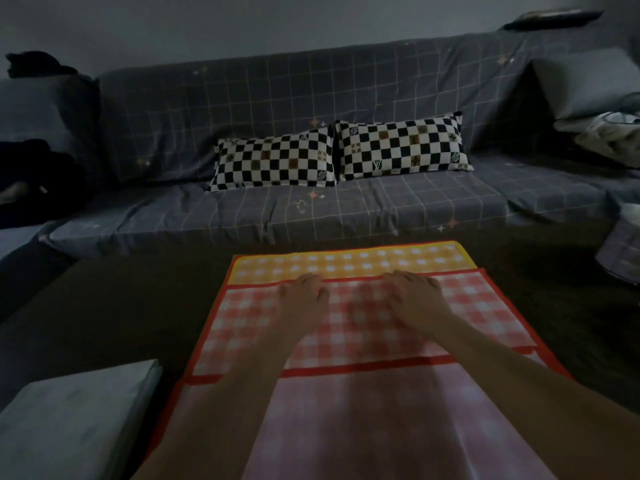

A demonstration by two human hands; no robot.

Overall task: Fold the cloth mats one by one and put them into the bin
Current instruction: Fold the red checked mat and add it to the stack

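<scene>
Pretty dim shot, but here's the layout. Three checked cloth mats are stacked on the dark tabletop (114, 317), overlapping like shingles. The yellow mat (349, 261) sits nearest the far edge, the red mat (249, 327) lies over its near part, and the pale pink mat (363, 420) covers the red one's near part and runs off toward the near edge. The red mat's long axis looks like it goes left to right, its red border parallel to the far edge.

Both hands lie flat on the red mat, fingers pointing at the far edge, tips right at its far border. The left hand (304, 296) and right hand (415, 296) are apart, fingers spread, pressing down rather than gripping; the right one is motion-blurred.

A grey bin (69, 424) sits at the near left corner. Behind the tabletop is a grid-patterned sofa (242, 109) with two checkerboard pillows (339, 154); one shows an "LV" monogram.
</scene>
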